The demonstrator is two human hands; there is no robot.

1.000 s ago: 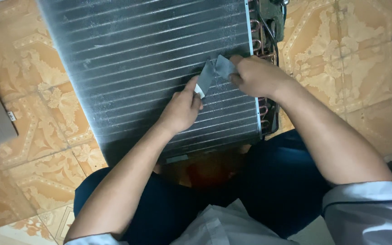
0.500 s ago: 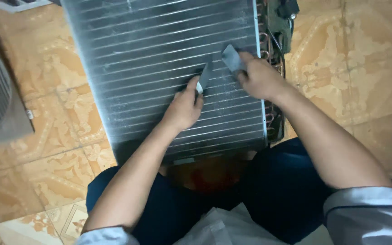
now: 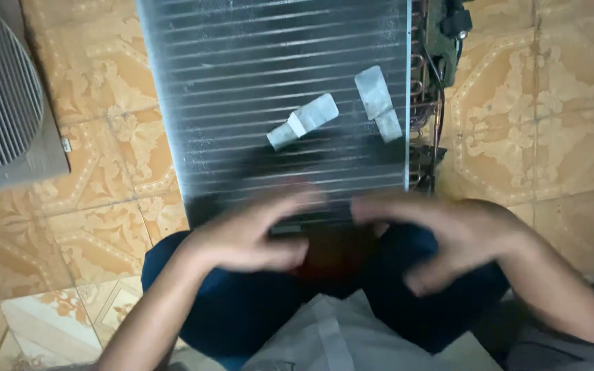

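A finned metal coil panel (image 3: 256, 75) lies on the floor in front of my knees. Two grey tape strips are stuck on it: one strip (image 3: 304, 121) near the middle, another strip (image 3: 378, 102) closer to the right edge. My left hand (image 3: 245, 237) is blurred, hovering over the panel's near edge with fingers spread and nothing in it. My right hand (image 3: 448, 237) is also blurred, fingers apart and empty, at the near right corner. Both hands are apart from the tape strips.
Copper tubing and a dark component (image 3: 441, 41) run along the panel's right side. A grey grilled casing (image 3: 5, 103) stands at the left. The floor is patterned orange tile (image 3: 544, 117). My dark trousers and white shirt fill the bottom.
Both hands have let go of the tape and pulled back toward my lap. The two strips now lie stuck on the panel. The view shifted, so the panel sits higher in frame.
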